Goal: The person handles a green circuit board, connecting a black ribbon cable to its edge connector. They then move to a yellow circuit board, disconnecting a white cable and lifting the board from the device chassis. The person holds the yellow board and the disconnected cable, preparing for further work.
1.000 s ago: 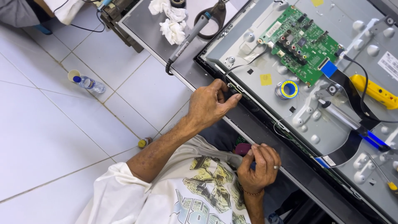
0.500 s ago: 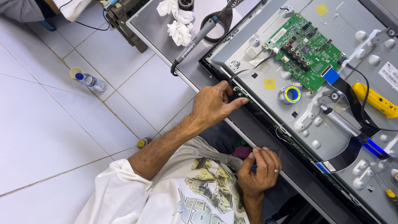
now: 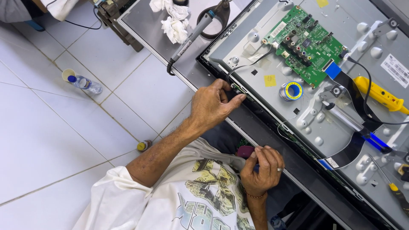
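The left hand pinches a small green strip board at the television panel's near edge; it looks thin and fragile, best held by its edges. The right hand is closed around a small dark object I cannot identify.

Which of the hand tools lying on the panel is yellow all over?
The yellow tool at the right, beyond the green circuit board. The screwdriver at the lower right edge has a dark handle with only a yellow collar, and the silver tool mid-panel has none.

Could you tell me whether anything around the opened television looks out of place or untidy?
A few things. A plastic water bottle lies tipped over on the floor tiles. Crumpled white tissues sit on the table. A solder spool rests loose on the television's metal back panel.
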